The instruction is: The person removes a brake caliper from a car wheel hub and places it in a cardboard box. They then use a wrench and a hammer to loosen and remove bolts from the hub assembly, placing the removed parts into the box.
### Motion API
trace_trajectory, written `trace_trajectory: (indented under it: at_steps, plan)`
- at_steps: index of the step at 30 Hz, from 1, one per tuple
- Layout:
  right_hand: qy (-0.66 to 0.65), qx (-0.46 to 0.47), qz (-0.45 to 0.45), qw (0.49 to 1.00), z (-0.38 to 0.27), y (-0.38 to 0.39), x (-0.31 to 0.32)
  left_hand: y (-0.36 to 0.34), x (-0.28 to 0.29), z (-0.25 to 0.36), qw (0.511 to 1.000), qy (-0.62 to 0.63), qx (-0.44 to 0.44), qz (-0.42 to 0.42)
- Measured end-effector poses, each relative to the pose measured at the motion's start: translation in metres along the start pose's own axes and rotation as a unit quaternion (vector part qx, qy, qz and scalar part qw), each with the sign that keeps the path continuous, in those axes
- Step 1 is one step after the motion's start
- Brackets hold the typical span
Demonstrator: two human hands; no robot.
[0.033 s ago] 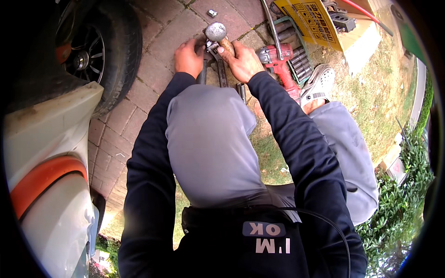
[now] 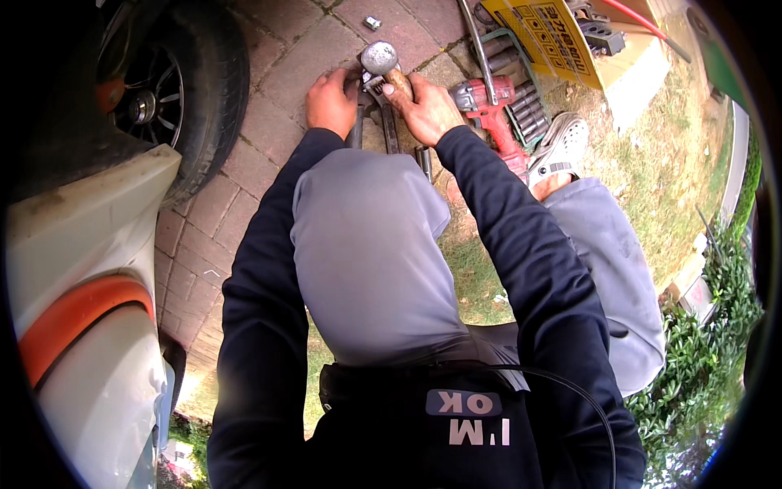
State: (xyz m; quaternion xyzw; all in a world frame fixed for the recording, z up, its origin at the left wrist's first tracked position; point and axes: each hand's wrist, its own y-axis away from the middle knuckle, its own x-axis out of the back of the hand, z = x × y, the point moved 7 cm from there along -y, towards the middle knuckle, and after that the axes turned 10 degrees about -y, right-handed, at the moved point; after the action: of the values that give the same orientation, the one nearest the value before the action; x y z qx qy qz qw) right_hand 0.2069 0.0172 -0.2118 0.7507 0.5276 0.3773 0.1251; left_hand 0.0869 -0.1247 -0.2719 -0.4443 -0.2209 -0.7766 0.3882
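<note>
A: Where did the hammer (image 2: pixel 384 61) lie from the fingers?

B: In the right hand (image 2: pixel 425 110). Rounded metal head ahead and to the left of those fingers; long axis slanted, wooden handle running back and rightward into the grip.

A: Which hand was nearer the head?

B: Hard to separate. Right held the handle close behind it; left hand (image 2: pixel 332 99) sat just beside, on the left.

A: And below?

B: A wrench (image 2: pixel 389 124), its upper end near the hammer head, shank running back toward the grey-trousered knee (image 2: pixel 366 183).

A: Fingers?

B: Right: curled snugly around the handle, thumb against it. Left: bent inward toward the wrench's upper end; tips shadowed, so I could not tell whether they pinched anything. Small metal piece (image 2: pixel 372 23) lay farther ahead, on the paving (image 2: pixel 314 53), touched by neither.
</note>
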Motion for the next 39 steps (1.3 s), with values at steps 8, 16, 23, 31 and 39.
trace_trajectory:
  at_steps: [8, 16, 23, 31, 39]
  plan:
    - [0.017, -0.009, 0.0, 1.0, 0.011, 0.005, -0.011, 0.005, 0.008, 0.012, 0.998, -0.024, -0.049, 0.025]
    - [-0.024, 0.025, 0.045, 0.998, -0.008, 0.01, -0.004, 0.002, 0.009, 0.014, 0.997, -0.004, -0.061, 0.037]
    - [0.005, -0.009, 0.028, 1.0, -0.002, -0.004, -0.003, -0.001, 0.005, 0.009, 0.999, -0.006, -0.046, 0.022]
    - [-0.016, -0.031, 0.036, 0.999, 0.014, 0.001, -0.003, -0.001, 0.005, 0.008, 0.999, -0.009, -0.05, 0.003]
    - [-0.168, -0.113, 0.036, 0.979, 0.06, 0.073, 0.003, 0.007, 0.009, 0.01, 0.717, 0.623, 0.237, -0.205]
